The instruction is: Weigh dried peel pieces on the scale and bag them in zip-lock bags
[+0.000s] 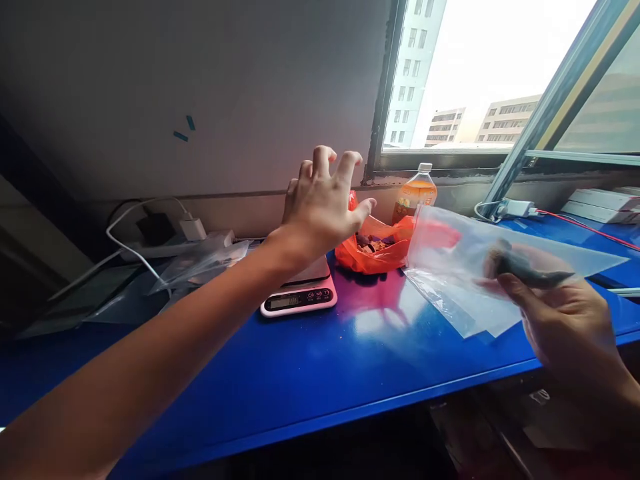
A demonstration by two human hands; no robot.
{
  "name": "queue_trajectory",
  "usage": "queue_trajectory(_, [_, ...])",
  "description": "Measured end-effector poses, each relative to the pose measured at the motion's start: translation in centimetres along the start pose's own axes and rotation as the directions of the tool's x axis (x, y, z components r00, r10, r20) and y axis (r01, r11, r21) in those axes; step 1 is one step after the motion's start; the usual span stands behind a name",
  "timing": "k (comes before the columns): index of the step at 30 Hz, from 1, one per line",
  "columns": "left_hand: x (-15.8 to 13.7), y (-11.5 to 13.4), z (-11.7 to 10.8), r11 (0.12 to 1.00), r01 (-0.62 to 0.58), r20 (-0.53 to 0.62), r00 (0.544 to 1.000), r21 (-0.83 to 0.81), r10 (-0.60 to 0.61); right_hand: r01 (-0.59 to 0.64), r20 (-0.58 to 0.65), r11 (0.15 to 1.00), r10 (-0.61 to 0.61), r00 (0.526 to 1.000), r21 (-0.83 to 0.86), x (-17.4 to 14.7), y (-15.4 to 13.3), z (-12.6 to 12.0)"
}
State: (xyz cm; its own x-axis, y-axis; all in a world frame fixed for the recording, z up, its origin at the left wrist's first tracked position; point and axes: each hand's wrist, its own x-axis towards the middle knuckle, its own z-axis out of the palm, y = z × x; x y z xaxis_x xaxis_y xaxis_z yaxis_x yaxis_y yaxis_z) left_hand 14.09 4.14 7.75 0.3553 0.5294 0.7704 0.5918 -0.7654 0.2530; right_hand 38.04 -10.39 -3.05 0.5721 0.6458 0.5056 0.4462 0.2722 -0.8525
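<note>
a dark tapered lump (pixel 530 269), too blurred to name, is gripped in the right hand (pixel 565 310) by the clear plastic bags (pixel 445 280), and is probably best pinched lightly, clear of their edges. the left hand (pixel 323 207) is held open and empty over the digital scale (pixel 300 302), partly blocked by the left forearm (pixel 190 333), with a red plastic bag (pixel 370 263) beside it and an orange drink bottle (pixel 419 193) behind.

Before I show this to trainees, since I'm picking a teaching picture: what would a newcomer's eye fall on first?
Most likely the left hand, spread open in mid-picture above the scale. Next, probably the bright red bag below and right of it, in front of the orange bottle. At the right, the right hand grips a blurred dark object over clear plastic bags.
</note>
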Motion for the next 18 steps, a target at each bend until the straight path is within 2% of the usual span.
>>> queue_trajectory(3, [0.1, -1.5, 0.9, 0.993, 0.077, 0.107, 0.99, 0.095, -0.087, 0.205, -0.023, 0.978, -0.206, 0.978, -0.039, 1.2, -2.0, 1.6])
queue_trajectory(6, [-0.4, -2.4, 0.7, 0.986, 0.156, 0.232, 0.959, 0.056, -0.164, 0.442, 0.057, 0.889, -0.438, 0.897, -0.122, 3.0, -2.6, 4.1])
queue_trajectory(8, [-0.8, -2.7, 0.1, 0.981, 0.191, 0.273, 0.946, -0.041, -0.173, 0.548, 0.181, 0.814, -0.52, 0.835, -0.191, 4.4, -2.2, 5.3])
queue_trajectory(12, [-1.5, -2.9, -0.7, 0.952, 0.204, 0.301, 0.945, -0.227, -0.131, 0.679, 0.395, 0.67, -0.561, 0.727, -0.298, 6.4, -1.4, 5.5])
queue_trajectory(16, [-2.8, -2.6, -0.8, 0.914, 0.178, 0.284, 0.956, -0.364, -0.073, 0.744, 0.524, 0.451, -0.528, 0.668, -0.493, 8.2, -2.3, 4.9])
queue_trajectory(18, [-3.3, -2.6, -0.7, 0.9, 0.177, 0.271, 0.96, -0.399, -0.068, 0.778, 0.609, 0.392, -0.484, 0.628, -0.491, 9.3, -3.4, 5.4])
